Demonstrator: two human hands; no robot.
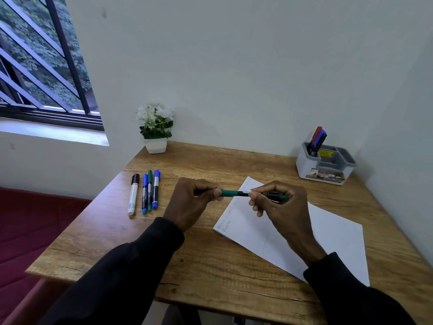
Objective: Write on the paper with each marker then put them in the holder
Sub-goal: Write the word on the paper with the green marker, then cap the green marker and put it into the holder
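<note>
A green marker (236, 193) lies level between both hands above the paper's far corner. My left hand (192, 202) pinches its green cap end, and my right hand (278, 202) grips its black barrel. The white paper (328, 242) lies on the table's right half, with short lines of red and green writing near its left edge. Several markers (146, 193) lie side by side on the left: a white one with a black cap, two blue ones and a green one. The grey holder (326, 164) stands at the back right with red, blue and black markers (316, 140) in its rear-left compartment.
A white pot of white flowers (155, 127) stands at the table's (210, 266) back left against the wall. Walls close the back and right sides. A red seat (28, 231) lies left of the table, under a barred window (42, 62).
</note>
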